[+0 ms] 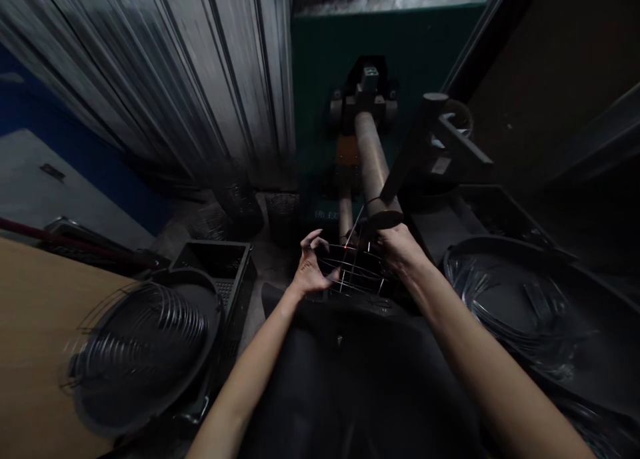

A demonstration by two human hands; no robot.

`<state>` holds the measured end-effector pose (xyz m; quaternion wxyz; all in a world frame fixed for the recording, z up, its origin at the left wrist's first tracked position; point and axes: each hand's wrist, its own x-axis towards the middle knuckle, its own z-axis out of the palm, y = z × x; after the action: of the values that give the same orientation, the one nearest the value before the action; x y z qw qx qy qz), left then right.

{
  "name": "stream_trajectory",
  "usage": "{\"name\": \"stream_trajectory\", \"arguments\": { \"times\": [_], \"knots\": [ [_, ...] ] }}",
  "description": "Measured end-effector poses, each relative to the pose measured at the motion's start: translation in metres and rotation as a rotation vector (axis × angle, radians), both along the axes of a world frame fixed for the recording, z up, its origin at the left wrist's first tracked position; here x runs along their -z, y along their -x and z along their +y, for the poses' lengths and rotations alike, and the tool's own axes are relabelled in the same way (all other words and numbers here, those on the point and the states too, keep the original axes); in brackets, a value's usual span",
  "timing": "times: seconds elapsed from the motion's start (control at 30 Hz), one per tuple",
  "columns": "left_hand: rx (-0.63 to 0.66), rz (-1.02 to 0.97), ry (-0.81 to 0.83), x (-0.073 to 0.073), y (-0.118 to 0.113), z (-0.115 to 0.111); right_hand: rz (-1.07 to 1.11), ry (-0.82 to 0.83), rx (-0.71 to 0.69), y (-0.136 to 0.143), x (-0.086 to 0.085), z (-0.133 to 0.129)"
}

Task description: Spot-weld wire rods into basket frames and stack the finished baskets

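A round wire frame point(356, 269), made of thin rings and cross wires, is just below the end of a thick metal machine arm point(373, 153). My left hand point(311, 267) curves around the frame's left side, with thumb and fingers on either side of the wire. My right hand point(400, 247) is closed at the frame's right side, close under the round end of the arm; its fingertips are hidden. A small orange-red glow shows on the upper ring, near a thinner lower rod point(345, 212).
To the left, a dark round tray point(150, 405) holds several wire rings point(173, 312), beside a black crate point(215, 249). Another round tray point(505, 242) with loose wire pieces point(540, 332) is on the right. The green machine body point(320, 59) and a corrugated metal wall point(225, 65) stand ahead.
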<state>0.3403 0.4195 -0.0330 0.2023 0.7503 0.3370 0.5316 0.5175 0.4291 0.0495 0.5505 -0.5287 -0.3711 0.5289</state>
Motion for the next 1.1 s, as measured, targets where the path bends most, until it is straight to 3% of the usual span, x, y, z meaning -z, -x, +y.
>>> {"name": "stream_trajectory", "arguments": {
  "times": [0.3,0.63,1.1],
  "knots": [
    [0.014,-0.044,0.045,-0.001,0.003,0.005,-0.039,-0.002,0.007,0.004,0.004,0.005],
    [-0.005,-0.032,0.011,0.001,0.009,0.004,0.055,0.019,0.013,0.009,0.003,0.003],
    [-0.013,-0.04,0.083,-0.002,0.007,0.007,0.099,0.113,0.041,0.007,0.01,0.018]
  ]
}}
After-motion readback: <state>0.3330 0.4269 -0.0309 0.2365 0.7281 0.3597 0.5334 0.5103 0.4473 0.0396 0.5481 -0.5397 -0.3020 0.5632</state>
